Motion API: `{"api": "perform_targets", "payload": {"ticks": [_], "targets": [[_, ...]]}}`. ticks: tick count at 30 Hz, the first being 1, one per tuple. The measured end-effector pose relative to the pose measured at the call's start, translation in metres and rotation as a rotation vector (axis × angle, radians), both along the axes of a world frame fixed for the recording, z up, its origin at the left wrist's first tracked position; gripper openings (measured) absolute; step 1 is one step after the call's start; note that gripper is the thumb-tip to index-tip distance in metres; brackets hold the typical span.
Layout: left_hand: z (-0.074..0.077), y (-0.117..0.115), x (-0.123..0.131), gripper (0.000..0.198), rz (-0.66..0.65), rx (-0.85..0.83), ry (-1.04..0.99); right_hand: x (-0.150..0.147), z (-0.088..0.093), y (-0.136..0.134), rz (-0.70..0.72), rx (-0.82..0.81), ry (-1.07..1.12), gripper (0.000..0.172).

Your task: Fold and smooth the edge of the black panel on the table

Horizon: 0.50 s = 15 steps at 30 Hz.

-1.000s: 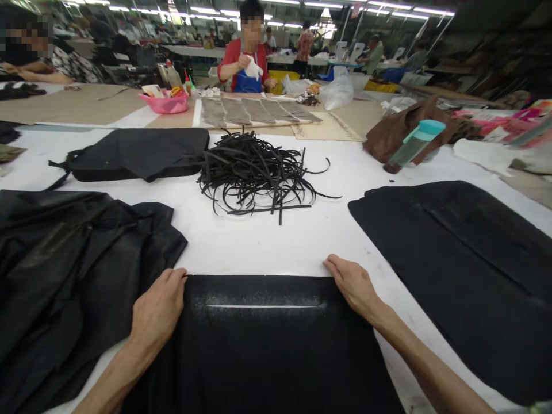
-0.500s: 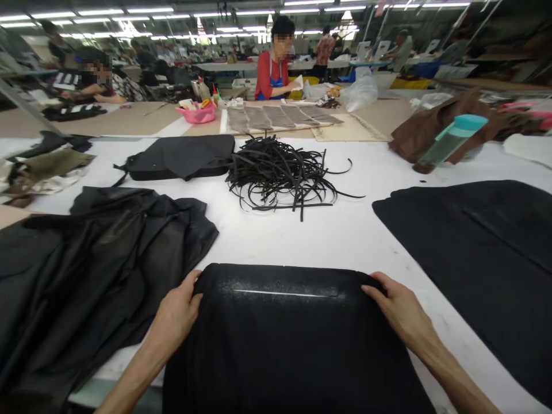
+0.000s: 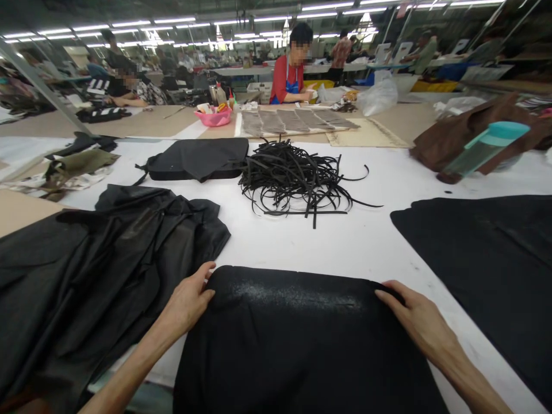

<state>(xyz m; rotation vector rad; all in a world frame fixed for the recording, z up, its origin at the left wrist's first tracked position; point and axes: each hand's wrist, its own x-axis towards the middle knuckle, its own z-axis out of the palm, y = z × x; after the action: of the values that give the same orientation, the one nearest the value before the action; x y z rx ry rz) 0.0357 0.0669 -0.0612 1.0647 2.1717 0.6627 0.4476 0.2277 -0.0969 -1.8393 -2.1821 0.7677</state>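
A black fabric piece (image 3: 297,351) with rounded far corners spreads in front of me, its near part running out of the bottom of view. Whitish specks and a thin slit, closed up, lie along its far edge. My left hand (image 3: 190,299) pinches its far left corner between thumb and fingers. At the far right corner, my right hand (image 3: 416,313) grips the cloth the same way, thumb on top. Crumpled black material (image 3: 142,247) is nearest my left hand on the outer side. To the right of my right hand lies another flat black sheet (image 3: 487,247).
On the white table (image 3: 345,247) sit a heap of black strips (image 3: 288,178) and a black padded piece (image 3: 198,158). A teal-lidded bottle (image 3: 483,152) leans by a brown bag (image 3: 448,129). Farther back are a pink basket (image 3: 214,118) and a person in red (image 3: 288,77).
The slit near the fabric's far edge showed white as an open gap and is now nearly closed. Both hands keep their corners. The whole view has shifted, so things appear farther right.
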Motion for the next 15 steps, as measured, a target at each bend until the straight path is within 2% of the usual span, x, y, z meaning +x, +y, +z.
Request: {"api": "perform_targets", "payload": {"ticks": [1,4,8,11,15], "targets": [[0.0,0.003,0.0,0.049,-0.008,0.001,-0.008,0.0,0.001,0.003,0.019,-0.023,0.023,0.038],[-0.001,0.012,-0.001,0.046,-0.015,-0.002,-0.204,-0.004,0.005,0.014,0.051,-0.071,0.044,0.034],[-0.001,0.021,-0.004,0.05,0.055,0.002,-0.424,-0.014,0.018,0.02,0.063,-0.144,0.046,0.029],[-0.001,0.025,-0.009,0.046,0.12,-0.09,-0.522,-0.022,0.03,0.019,0.082,-0.216,0.071,0.025],[-0.002,0.031,-0.016,0.031,0.002,-0.27,-0.657,-0.031,0.037,0.016,0.04,-0.222,0.061,0.015]]}}
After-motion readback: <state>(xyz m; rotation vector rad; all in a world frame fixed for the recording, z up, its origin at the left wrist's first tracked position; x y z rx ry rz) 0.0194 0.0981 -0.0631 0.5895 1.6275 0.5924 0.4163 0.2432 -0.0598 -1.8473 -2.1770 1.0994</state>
